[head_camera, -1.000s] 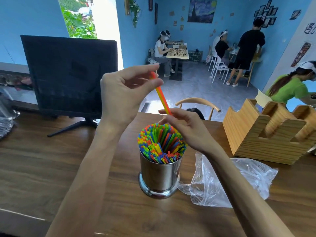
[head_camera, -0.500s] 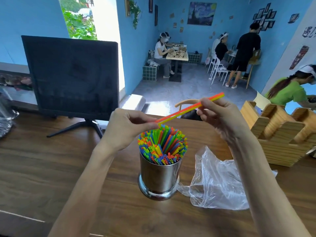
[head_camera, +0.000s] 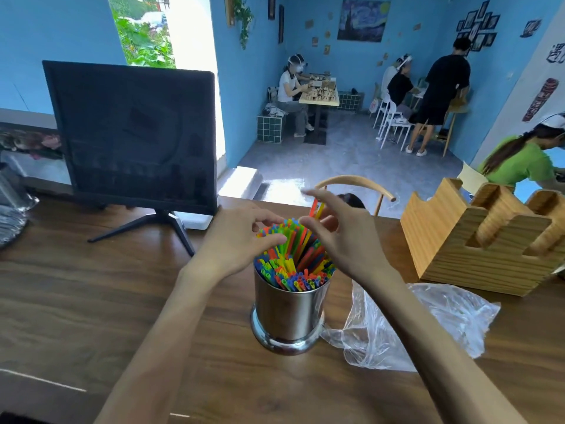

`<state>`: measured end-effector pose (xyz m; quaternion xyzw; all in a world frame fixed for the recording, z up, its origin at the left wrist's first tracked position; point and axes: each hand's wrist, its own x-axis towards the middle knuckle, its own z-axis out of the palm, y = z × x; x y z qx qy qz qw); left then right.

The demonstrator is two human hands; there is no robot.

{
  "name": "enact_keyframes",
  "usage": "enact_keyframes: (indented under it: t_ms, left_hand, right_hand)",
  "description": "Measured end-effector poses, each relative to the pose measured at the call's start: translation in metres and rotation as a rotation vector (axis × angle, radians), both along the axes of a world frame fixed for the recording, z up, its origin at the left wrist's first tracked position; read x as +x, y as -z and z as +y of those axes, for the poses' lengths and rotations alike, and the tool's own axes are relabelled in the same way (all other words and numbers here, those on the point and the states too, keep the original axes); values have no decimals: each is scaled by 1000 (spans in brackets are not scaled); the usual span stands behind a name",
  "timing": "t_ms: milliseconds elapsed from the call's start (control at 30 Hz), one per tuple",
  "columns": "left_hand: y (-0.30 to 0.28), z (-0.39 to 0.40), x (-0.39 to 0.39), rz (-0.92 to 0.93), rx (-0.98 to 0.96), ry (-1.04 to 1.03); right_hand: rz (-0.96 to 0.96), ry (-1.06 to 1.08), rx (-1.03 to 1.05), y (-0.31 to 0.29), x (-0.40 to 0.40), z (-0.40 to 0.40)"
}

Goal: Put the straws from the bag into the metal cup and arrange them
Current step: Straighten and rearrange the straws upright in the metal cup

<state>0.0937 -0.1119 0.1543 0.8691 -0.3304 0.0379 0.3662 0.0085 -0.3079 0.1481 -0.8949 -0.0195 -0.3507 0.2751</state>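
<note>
Head view: the metal cup (head_camera: 289,313), packed with coloured straws (head_camera: 293,264), stands mid-desk beside the empty plastic bag (head_camera: 428,325). The left hand (head_camera: 241,237) touches the straw tops with loosely curled fingers; the right hand (head_camera: 345,237) seems to pinch two straws (head_camera: 316,209), though blur hides the grip. Forcing them into the tight bundle may bend them or tip the cup.

This looked like a small café. Blue walls (head_camera: 250,56) carried framed photos (head_camera: 477,29) and a Starry Night print (head_camera: 363,19), seated people (head_camera: 290,90) worked at a small table (head_camera: 321,97), and the wooden counter (head_camera: 91,301) held a monitor (head_camera: 134,136) and a wooden cup holder (head_camera: 477,243).
</note>
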Motion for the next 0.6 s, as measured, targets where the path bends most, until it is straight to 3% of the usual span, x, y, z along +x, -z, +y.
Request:
enact_keyframes:
  t_ms: [133, 300, 467, 600]
  left_hand:
    - [-7, -6, -2, -140, 136, -76]
    - [-23, -16, -7, -212, 302, -142]
    - [-28, -28, -13, -260, 517, -164]
    - [-21, -37, -23, -314, 489, -172]
  right_hand:
    - [110, -29, -109, 15, 4, -2]
    - [269, -102, -24, 18, 2, -7]
    - [263, -121, 130, 21, 0, -5]
    - [261, -137, 201, 19, -5, -4]
